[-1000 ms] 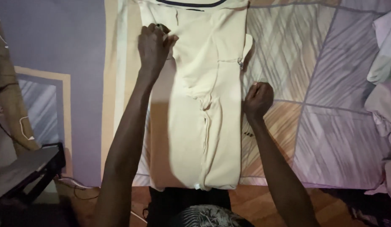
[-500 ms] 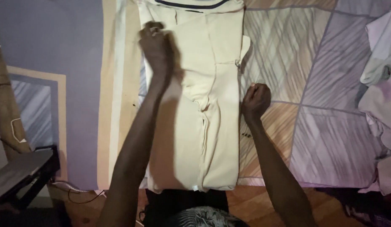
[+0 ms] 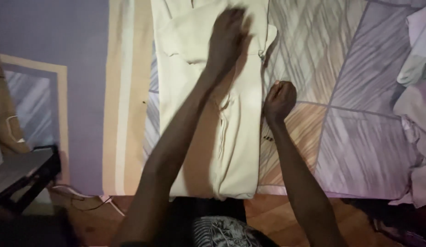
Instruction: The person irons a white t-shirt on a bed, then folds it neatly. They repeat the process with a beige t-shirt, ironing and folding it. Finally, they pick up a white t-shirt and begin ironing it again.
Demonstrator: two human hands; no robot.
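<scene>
A long cream garment (image 3: 236, 151), folded lengthwise, lies on a patterned bedspread (image 3: 350, 91). My left hand (image 3: 227, 36) reaches across its upper part. The hand is blurred, and its fingers are closed on a flap of the cloth that lies folded over towards the right. My right hand (image 3: 279, 98) is a closed fist. It rests at the garment's right edge, about halfway down, with nothing visible in it. Both forearms stretch up from the bottom of the view.
A heap of pale clothes (image 3: 419, 91) lies along the right side of the bed. A dark low table (image 3: 20, 169) stands at the lower left with cables (image 3: 84, 199) beside it. Wooden floor (image 3: 277, 210) shows below the bed's near edge.
My left hand has swept from the garment's upper left to its upper right, bringing a flap of cloth over with it. The right fist has stayed put.
</scene>
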